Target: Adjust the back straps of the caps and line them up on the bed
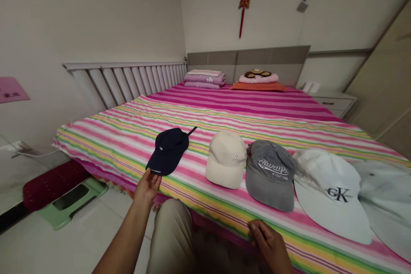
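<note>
A navy baseball cap [170, 150] lies on the striped bedspread at the left, its loose strap sticking out behind. My left hand [149, 184] grips the front edge of its brim, thumb and fingers closed there. To the right, a beige cap [226, 160], a grey cap [271, 175] with white lettering, and a white cap [334, 195] marked "CK" stand in a row. Another pale cap [388, 205] is cut off by the right edge. My right hand [265, 239] is over the bed's near edge below the grey cap, its fingers curled in with nothing visible in them.
The bed carries a striped bedspread [122, 124], with folded bedding [205, 79] and a pillow [258, 77] by the headboard [266, 60]. A radiator [128, 79] runs along the left wall. On the floor at left stands a green stool [61, 214] beside a dark red cushion [53, 182].
</note>
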{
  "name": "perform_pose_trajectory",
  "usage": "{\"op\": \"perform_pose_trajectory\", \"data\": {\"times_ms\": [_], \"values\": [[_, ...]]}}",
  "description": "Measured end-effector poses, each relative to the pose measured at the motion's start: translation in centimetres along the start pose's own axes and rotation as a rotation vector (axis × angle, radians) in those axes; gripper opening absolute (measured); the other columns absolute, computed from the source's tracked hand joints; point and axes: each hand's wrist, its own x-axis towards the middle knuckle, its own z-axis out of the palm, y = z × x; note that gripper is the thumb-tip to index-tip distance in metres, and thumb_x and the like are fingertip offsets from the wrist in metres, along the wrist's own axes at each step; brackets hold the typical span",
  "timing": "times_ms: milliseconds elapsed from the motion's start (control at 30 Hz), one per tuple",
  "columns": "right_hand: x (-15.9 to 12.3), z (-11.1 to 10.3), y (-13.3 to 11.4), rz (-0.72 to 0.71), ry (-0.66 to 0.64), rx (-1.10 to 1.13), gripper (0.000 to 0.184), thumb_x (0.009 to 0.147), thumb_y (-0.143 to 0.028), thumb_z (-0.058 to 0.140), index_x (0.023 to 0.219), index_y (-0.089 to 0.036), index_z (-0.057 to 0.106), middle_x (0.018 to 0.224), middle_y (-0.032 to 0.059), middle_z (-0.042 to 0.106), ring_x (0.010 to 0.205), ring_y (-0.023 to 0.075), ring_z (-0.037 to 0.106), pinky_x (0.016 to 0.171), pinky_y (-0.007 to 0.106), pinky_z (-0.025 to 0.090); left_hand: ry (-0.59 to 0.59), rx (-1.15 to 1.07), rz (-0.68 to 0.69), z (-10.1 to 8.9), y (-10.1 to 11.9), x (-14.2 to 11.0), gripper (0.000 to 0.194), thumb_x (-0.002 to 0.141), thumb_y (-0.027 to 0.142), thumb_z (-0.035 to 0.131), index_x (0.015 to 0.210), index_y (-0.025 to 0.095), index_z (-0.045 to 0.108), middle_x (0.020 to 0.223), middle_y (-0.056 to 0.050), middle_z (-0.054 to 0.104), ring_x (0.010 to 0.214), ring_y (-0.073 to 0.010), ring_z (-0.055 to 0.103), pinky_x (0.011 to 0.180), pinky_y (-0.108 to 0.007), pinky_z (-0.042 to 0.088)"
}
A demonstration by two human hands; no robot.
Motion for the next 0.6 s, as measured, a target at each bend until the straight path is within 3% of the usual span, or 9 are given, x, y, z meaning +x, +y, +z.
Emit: {"op": "perform_pose_trajectory", "data": {"times_ms": [100,267,467,533,600], "values": [[-0.1,0.0,0.0,0.004,0.008,0.007,0.037,0.082,-0.049,0.037,0.064,-0.02,0.052,0.055,0.0003,0.055,0.051,0.0168,0.052,0.053,0.026,0.038,-0.073,-0.061,-0.058,0.4,0.4,0.3,0.021,0.077,0.001,0.042,0.063,0.016,0.048,0.054,0.002,0.055,0.048,-0.0059,0.054,0.054,-0.018,0.048],[-0.1,0.1,0.0,0.008,-0.013,0.028,0.036,0.082,-0.048,0.038,0.066,-0.02,0.052,0.057,-0.0001,0.053,0.053,0.0157,0.051,0.053,0.025,0.038,-0.236,-0.166,-0.035,0.3,-1.3,-1.3,0.025,0.075,-0.004,0.039,0.069,0.015,0.054,0.061,0.0,0.061,0.058,-0.006,0.058,0.061,-0.017,0.049],[0.6,-0.5,-1.4,-0.028,-0.146,0.076,0.041,0.081,-0.05,0.037,0.06,-0.018,0.05,0.054,0.0,0.051,0.054,0.015,0.049,0.054,0.025,0.039,-0.573,-0.136,-0.056,-1.6,-4.3,-4.5,0.033,0.06,-0.005,0.055,0.08,0.021,0.061,0.073,0.001,0.067,0.067,-0.0101,0.061,0.064,-0.019,0.05],[0.9,-0.7,-2.9,-0.043,-0.209,0.157,0.041,0.079,-0.053,0.04,0.066,-0.017,0.056,0.063,0.0032,0.058,0.063,0.0181,0.054,0.06,0.027,0.043,-0.642,-0.08,-0.123,-2.4,-5.4,-5.8,0.035,0.051,-0.002,0.064,0.078,0.02,0.063,0.073,0.001,0.067,0.07,-0.0123,0.062,0.066,-0.02,0.051],[1.1,-1.0,-4.9,-0.049,-0.303,0.338,0.045,0.075,-0.057,0.044,0.086,-0.016,0.061,0.085,0.0085,0.065,0.084,0.0231,0.058,0.074,0.032,0.044,-0.694,-0.008,-0.226,-3.4,-6.8,-7.2,0.033,0.044,0.002,0.071,0.072,0.018,0.064,0.071,0.0,0.067,0.068,-0.0138,0.062,0.069,-0.023,0.051]]}}
